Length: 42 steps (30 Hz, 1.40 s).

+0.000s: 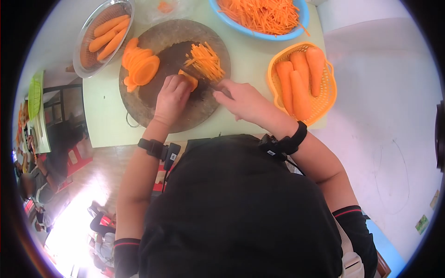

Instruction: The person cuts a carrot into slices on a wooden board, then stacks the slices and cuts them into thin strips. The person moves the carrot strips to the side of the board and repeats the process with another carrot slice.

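Note:
My left hand, its fingers curled, presses on a small stack of carrot slices on the round dark cutting board. To its right, my right hand is closed around the handle of a knife, whose blade lies beside the stack. Thin carrot strips are heaped just beyond the blade. A fanned pile of carrot slices rests on the board's left part. The knife's edge is mostly hidden.
A metal strainer with carrots stands at the upper left. Shredded carrot fills a blue basin at the top. An orange basket holds several carrots at the table's right. People are at far left.

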Tool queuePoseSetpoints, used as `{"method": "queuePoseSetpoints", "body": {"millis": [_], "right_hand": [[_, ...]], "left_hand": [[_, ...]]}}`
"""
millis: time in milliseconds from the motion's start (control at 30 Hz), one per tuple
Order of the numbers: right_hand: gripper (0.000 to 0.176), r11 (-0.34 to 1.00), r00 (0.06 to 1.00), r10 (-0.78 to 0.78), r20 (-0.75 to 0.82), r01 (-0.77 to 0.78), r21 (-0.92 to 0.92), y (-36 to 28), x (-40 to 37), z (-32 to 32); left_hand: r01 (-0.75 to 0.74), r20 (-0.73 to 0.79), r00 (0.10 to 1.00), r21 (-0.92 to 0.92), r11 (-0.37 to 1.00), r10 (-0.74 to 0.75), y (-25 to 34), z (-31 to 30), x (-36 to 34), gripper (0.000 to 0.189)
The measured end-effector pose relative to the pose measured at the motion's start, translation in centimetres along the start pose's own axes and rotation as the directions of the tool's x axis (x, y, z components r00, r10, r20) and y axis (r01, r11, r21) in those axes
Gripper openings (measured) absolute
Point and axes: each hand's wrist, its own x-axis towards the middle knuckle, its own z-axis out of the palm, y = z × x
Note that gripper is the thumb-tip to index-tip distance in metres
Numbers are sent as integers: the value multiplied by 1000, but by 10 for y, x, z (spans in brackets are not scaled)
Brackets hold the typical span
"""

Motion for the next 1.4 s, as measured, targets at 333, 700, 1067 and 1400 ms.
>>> {"method": "queuePoseSetpoints", "body": {"millis": [333, 700, 1067, 1400], "right_hand": [[25, 927, 936, -254, -245, 163, -338, 0, -6, 16], [21, 792, 913, -351, -209, 170, -586, -12, -27, 37], [27, 756, 922, -326, -209, 122, -643, -17, -27, 48], [23, 769, 940, -277, -201, 92, -633, -21, -23, 48]], "left_hand": [[-188, -35, 980, 120, 975, 194, -12, 5, -1, 24], [-167, -7, 986, 105, 980, 169, -15, 6, -7, 25], [-144, 45, 989, 48, 988, 142, -21, 9, -13, 41], [-117, 16, 993, 26, 993, 116, -22, 12, -13, 41]]}}
